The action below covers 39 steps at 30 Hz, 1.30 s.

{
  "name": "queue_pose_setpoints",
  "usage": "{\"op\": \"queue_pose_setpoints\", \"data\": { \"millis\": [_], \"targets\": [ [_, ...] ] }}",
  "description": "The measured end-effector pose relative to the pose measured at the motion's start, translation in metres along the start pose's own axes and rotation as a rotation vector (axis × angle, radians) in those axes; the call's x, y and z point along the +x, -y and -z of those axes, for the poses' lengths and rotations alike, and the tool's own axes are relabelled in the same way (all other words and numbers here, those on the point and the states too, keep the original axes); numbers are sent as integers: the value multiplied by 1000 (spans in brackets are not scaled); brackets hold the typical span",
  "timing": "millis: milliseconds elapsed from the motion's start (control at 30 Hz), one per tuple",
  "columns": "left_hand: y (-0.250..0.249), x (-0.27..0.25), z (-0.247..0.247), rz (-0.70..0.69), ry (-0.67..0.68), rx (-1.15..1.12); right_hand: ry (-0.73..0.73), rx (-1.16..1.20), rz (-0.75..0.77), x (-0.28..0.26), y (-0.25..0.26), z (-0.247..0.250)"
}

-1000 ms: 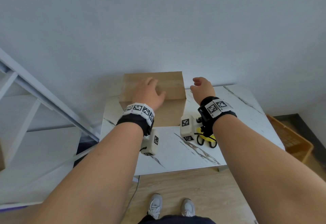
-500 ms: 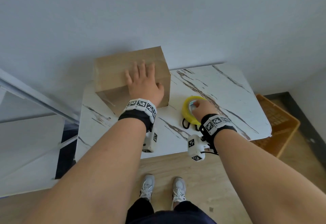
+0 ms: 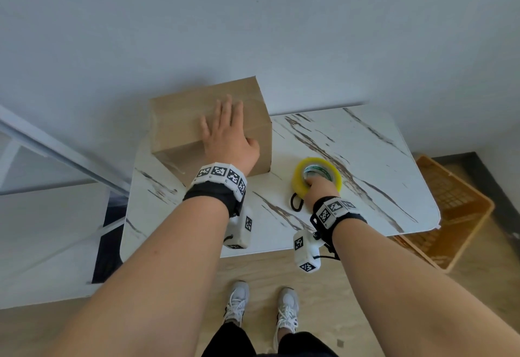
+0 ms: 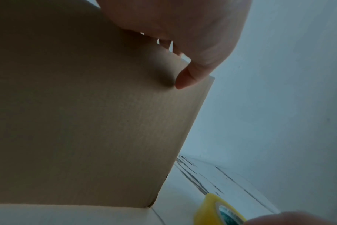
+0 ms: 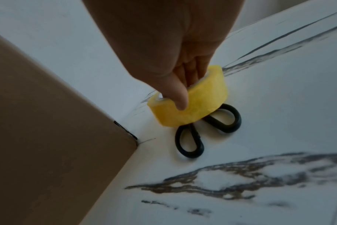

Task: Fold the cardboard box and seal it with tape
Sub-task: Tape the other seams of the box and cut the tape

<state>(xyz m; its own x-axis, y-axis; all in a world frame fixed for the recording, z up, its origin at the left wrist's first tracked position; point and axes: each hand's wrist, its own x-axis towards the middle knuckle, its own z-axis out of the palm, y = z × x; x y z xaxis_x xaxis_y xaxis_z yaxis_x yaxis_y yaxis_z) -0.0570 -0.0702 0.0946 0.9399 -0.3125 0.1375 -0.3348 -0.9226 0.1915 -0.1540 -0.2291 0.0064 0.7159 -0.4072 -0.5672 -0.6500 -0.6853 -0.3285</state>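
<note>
A closed brown cardboard box (image 3: pixel 183 120) stands at the back left of the marble table (image 3: pixel 380 188). My left hand (image 3: pixel 228 134) lies flat on its top with straight fingers, the thumb (image 4: pixel 185 79) hanging over the near side of the box (image 4: pixel 87 121). A yellow tape roll (image 3: pixel 318 171) sits to the right of the box. My right hand (image 3: pixel 315 188) grips the tape roll (image 5: pixel 192 106), fingers inside its core and thumb (image 5: pixel 179 97) on the outside. The roll is tilted up over black scissors (image 5: pixel 206 132).
Only the scissors' handle loops (image 3: pixel 297 203) show; the blades are hidden under the roll. An orange crate (image 3: pixel 455 210) sits on the floor beyond the table's right edge. A white shelf frame (image 3: pixel 42 159) runs along the left. A wall is close behind the box.
My right hand came back from beside the box down to the tape roll and now has its fingers inside the core. The left hand stayed pressed on the box top.
</note>
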Motion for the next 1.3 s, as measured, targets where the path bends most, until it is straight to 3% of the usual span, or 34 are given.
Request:
{"op": "queue_pose_setpoints", "data": {
  "millis": [267, 567, 800, 1100, 1300],
  "targets": [
    [-38, -3, 36, -27, -6, -339, -146, 333, 1, -22, -3, 48],
    [-82, 10, 54, -143, 325, -431, -237, 720, 181, -64, 0, 114],
    [-102, 16, 63, -119, 406, -524, -186, 802, 311, -90, 5, 140],
    [-96, 17, 58, -148, 258, -448, -174, 719, 298, -82, 11, 135],
    [-93, 22, 60, -54, 250, -682, -178, 712, 296, -84, 12, 132]
  ]
}}
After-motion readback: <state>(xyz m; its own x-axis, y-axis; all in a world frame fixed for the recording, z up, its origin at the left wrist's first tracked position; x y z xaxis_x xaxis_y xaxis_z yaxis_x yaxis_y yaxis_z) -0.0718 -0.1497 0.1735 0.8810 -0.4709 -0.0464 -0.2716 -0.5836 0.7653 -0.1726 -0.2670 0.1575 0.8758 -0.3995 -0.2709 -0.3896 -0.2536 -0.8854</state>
